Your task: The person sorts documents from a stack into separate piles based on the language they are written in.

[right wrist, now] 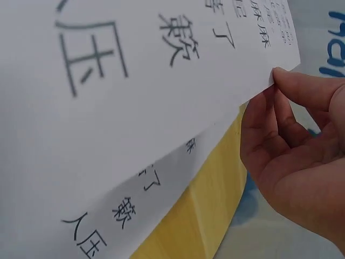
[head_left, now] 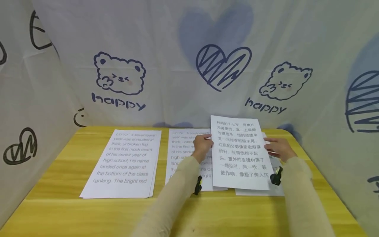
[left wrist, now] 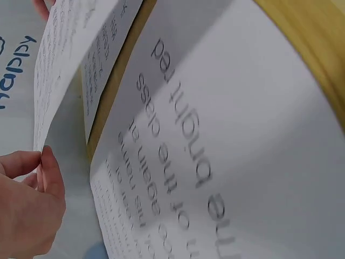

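A sheet of paper point(head_left: 240, 154) printed with Chinese text is held up off the table, tilted toward the head camera. My left hand point(head_left: 202, 148) pinches its left edge between thumb and fingers, plain in the left wrist view. On the opposite edge, my right hand point(head_left: 279, 148) pinches the same sheet, thumb on the printed face and fingers behind. Partly covered below it lies another Chinese-printed sheet point(right wrist: 124, 216). English-printed paper point(head_left: 189, 158) lies under my left forearm, and its right part is hidden by the raised sheet.
A stack of English-printed sheets point(head_left: 124, 164) lies at the left of the yellow wooden table point(head_left: 103, 217). White cloth point(head_left: 165, 82) with bear and heart drawings hangs behind the table and at both sides.
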Motion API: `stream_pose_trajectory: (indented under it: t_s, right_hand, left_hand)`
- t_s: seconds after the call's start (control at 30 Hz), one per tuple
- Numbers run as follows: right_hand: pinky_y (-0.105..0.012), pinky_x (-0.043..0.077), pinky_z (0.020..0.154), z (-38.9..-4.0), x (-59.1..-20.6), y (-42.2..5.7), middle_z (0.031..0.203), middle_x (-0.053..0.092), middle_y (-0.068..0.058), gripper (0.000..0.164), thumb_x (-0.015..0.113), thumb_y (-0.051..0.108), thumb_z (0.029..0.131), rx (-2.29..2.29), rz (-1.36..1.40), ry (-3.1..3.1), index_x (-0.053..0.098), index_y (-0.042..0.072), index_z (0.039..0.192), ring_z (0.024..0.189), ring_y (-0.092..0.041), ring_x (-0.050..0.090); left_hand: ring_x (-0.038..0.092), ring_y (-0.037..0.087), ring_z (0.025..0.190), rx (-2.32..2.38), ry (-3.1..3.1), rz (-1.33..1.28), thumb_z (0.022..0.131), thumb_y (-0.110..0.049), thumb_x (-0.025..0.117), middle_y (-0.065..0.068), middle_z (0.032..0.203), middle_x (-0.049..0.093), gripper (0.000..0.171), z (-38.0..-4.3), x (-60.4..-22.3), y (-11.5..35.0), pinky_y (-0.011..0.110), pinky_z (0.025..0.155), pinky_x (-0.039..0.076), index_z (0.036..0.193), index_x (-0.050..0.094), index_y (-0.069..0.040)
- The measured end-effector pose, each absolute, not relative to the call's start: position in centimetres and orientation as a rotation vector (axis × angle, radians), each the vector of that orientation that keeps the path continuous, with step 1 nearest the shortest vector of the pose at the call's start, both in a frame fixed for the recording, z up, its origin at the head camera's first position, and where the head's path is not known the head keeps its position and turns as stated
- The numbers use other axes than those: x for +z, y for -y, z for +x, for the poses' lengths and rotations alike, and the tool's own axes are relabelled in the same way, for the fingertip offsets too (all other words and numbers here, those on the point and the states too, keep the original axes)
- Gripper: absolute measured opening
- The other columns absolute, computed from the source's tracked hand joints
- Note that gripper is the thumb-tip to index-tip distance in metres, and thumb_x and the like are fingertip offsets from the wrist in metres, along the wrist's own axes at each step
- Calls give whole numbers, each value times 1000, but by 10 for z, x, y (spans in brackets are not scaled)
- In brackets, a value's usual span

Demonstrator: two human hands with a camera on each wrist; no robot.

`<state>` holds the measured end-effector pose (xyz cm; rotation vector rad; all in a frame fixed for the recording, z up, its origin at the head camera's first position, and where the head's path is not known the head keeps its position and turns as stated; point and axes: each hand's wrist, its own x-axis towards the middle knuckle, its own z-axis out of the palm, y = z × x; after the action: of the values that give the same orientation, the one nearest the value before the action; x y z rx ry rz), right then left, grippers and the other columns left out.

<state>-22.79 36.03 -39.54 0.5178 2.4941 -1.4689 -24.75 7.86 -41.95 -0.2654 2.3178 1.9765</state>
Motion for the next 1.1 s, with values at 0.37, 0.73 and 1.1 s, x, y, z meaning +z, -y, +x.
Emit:
stream_pose_trajectory:
  t_s: [0.37, 0.73, 1.1]
  right_hand:
    - [-36, 50, 78, -233, -405, -391, 124, 56, -25, 54, 58, 6, 93, -1431, 534, -2590, 41, -6, 142, 98, -29, 58]
    - [-39, 55, 68, -237, -410, -407, 117, 55, -35, 45, 54, -1, 87, -1122, 418, -2822, 48, -18, 129, 89, -35, 61]
    - [-29, 52, 63, -224, -413, -375, 116, 55, -36, 43, 49, -3, 85, -1009, 381, -2897, 51, -18, 126, 88, -35, 60]
  left_hand:
    - [65, 20, 81, 1933, -2374, -361, 76, 6, 65, 14, 100, 68, 39, -245, -421, -112, 25, 66, 53, 113, 71, -1]
    - [58, 14, 76, 1830, -2483, -242, 77, 7, 64, 10, 102, 71, 29, -236, -427, -129, 19, 55, 44, 104, 74, 0]
    - [55, 13, 70, 1738, -2453, -128, 79, 7, 69, 11, 97, 69, 30, -234, -444, -114, 22, 59, 47, 108, 71, 3]
